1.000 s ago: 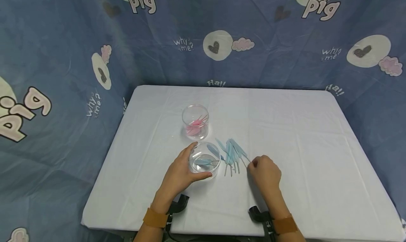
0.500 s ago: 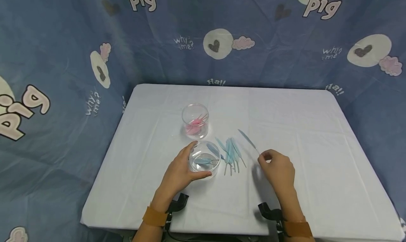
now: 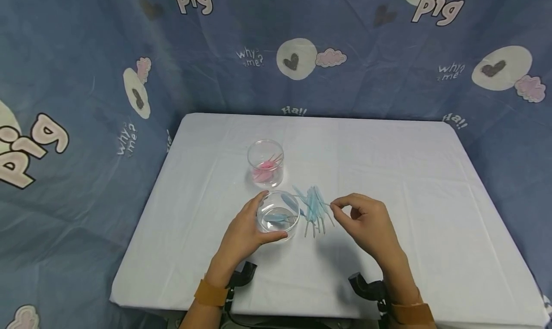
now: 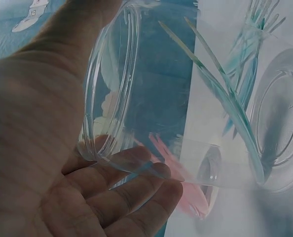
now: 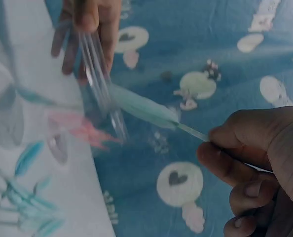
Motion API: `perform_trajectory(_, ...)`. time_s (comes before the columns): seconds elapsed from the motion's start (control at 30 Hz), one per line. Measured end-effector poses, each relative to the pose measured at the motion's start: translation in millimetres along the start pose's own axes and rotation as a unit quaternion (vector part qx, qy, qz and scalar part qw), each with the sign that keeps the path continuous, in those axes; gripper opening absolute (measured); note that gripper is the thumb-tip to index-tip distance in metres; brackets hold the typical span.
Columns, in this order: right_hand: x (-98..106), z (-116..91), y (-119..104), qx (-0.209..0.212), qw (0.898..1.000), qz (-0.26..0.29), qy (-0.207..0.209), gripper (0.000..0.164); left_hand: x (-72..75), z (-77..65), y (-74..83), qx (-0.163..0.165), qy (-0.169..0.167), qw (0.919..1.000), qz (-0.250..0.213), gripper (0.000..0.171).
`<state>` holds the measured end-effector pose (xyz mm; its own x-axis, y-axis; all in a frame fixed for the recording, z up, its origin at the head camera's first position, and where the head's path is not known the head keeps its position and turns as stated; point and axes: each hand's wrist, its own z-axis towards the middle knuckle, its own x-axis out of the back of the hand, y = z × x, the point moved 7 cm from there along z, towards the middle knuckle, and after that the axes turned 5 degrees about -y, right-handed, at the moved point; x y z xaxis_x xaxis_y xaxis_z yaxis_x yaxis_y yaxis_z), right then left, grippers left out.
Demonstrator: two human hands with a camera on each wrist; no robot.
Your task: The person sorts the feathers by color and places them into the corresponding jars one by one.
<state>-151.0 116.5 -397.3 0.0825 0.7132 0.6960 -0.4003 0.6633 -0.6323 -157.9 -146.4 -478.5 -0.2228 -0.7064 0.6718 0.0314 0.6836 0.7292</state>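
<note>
My left hand (image 3: 241,233) grips a clear plastic cup (image 3: 278,229) with thumb and fingers round its sides. A few light blue feathers (image 4: 235,113) lie inside this cup, quills up in the left wrist view. Between thumb and forefinger, my right hand (image 3: 368,221) pinches a pale blue feather (image 5: 141,108) by its quill. In the right wrist view its vane points toward the cup's rim; whether it crosses the rim cannot be told. Several more blue feathers (image 3: 314,214) lie in a loose pile on the table, right of the cup and below the held feather.
A second clear cup (image 3: 254,156) holding pink feathers (image 3: 265,172) stands just behind the gripped one. Both rest on a white-covered table (image 3: 414,175). A blue printed cloth (image 3: 233,89) hangs behind and beside it. Black wrist-camera mounts (image 3: 367,287) stick out under the wrists.
My right hand picked a blue feather off the pile, lifted it rightward, and has since swung back left, turning the feather toward the cup. The left hand and cup have stayed in place.
</note>
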Motion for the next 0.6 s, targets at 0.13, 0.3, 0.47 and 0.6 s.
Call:
perform_trajectory(0.13,-5.2,4.2,-14.0,0.038,0.999,0.016,-0.017,0.017,0.9,-0.1,-0.5,-0.002,0.000,1.0000,0.000,0.110)
perform_trajectory(0.3,-13.8,10.8,-25.4,0.065,0.997,0.013,-0.036,0.015,1.4,0.0,-0.4,-0.008,0.004,1.0000,-0.001,0.109)
perform_trajectory(0.47,-32.3,18.1,-33.4,0.085,0.994,-0.014,-0.067,0.010,2.0,-0.2,0.0,-0.019,0.005,0.9998,-0.010,0.109)
perform_trajectory(0.6,-48.2,24.1,-39.2,0.100,0.991,-0.035,-0.081,0.008,1.7,-0.1,-0.6,-0.022,0.004,0.9996,-0.015,0.109)
